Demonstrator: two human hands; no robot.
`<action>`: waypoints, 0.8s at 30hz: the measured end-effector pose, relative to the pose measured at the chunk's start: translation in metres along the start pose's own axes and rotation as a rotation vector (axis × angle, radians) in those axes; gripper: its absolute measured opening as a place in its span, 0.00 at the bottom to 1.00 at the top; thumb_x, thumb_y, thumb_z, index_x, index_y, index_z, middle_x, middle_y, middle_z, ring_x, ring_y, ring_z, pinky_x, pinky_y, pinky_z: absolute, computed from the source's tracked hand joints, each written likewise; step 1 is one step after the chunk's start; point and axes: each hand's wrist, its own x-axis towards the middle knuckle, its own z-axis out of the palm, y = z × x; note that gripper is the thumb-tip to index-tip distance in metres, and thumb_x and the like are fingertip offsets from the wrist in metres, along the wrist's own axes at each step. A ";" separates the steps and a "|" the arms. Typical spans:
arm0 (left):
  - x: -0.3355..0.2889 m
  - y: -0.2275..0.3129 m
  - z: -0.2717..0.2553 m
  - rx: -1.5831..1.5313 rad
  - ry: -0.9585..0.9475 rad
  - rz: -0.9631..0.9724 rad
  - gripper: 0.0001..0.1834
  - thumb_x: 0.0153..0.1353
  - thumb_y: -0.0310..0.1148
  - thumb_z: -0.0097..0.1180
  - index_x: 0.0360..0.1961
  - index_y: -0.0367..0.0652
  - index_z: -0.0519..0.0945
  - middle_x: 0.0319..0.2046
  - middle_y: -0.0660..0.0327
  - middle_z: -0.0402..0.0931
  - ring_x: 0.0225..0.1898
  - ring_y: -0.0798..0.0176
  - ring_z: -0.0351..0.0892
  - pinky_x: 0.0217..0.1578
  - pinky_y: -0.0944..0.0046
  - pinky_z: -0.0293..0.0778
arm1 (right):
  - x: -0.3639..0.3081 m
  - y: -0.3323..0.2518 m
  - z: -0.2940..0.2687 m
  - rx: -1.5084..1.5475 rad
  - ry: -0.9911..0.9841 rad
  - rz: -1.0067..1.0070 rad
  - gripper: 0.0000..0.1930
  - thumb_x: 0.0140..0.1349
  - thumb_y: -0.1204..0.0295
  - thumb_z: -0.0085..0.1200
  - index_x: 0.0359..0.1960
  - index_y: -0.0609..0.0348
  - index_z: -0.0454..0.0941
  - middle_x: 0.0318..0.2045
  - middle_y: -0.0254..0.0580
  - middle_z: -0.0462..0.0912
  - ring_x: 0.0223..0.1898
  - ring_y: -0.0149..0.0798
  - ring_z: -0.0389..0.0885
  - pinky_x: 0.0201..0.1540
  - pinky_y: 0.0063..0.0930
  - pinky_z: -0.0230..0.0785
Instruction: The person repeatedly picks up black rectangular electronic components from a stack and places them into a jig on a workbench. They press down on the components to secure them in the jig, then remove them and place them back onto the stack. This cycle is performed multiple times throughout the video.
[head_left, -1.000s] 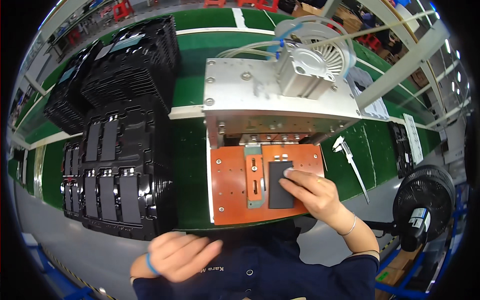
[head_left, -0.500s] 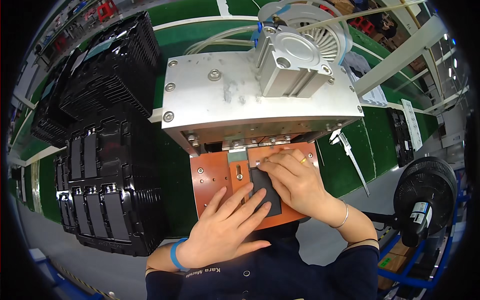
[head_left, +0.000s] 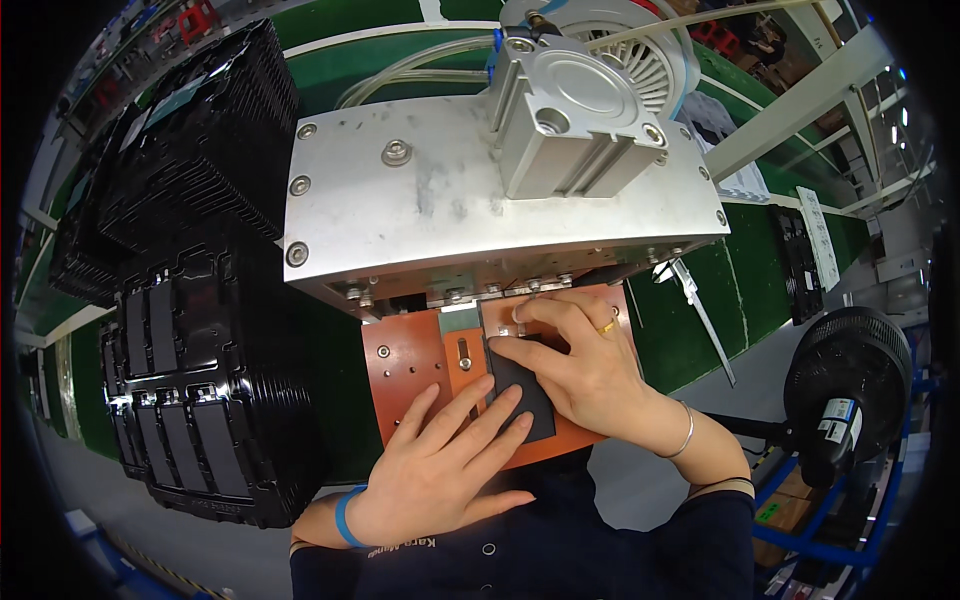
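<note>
A flat dark grey rectangular piece, like a pouch battery cell, lies on the orange fixture plate under the silver press. My left hand is open, its spread fingertips resting on the near left part of the piece. Around the far end, my right hand has thumb and index finger apart. The thumb tip touches the piece's far left corner, and the index tip is beside a small shiny tab. The right hand's other fingertips are partly hidden.
Black plastic trays with dark flat pieces are stacked at left, more stacks behind. On the green bench at right lies a caliper. A black fan stands at the right edge. An air cylinder tops the press.
My right thumb and index finger have spread from a pinch near the tab, the thumb moving left onto the piece's corner. The left hand stays on the piece. The view has shifted slightly.
</note>
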 end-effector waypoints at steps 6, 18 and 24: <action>0.000 0.000 -0.002 -0.017 -0.029 -0.005 0.35 0.54 0.61 0.61 0.56 0.48 0.78 0.61 0.58 0.71 0.65 0.52 0.65 0.61 0.44 0.61 | -0.008 -0.005 -0.005 0.055 0.105 0.092 0.20 0.49 0.74 0.64 0.48 0.56 0.80 0.48 0.43 0.76 0.47 0.46 0.76 0.46 0.36 0.69; 0.015 -0.008 -0.009 -0.030 0.014 -0.077 0.42 0.51 0.63 0.62 0.58 0.40 0.76 0.63 0.54 0.68 0.67 0.44 0.61 0.62 0.39 0.58 | -0.024 -0.007 -0.016 0.196 -0.069 0.025 0.19 0.52 0.67 0.68 0.44 0.63 0.82 0.53 0.48 0.79 0.56 0.49 0.79 0.56 0.37 0.76; 0.017 -0.010 -0.008 -0.027 -0.007 -0.101 0.44 0.49 0.64 0.62 0.58 0.40 0.76 0.64 0.55 0.67 0.68 0.43 0.59 0.63 0.39 0.57 | -0.020 -0.001 -0.013 0.209 -0.076 -0.001 0.19 0.51 0.66 0.69 0.43 0.63 0.82 0.51 0.49 0.81 0.55 0.50 0.80 0.54 0.36 0.77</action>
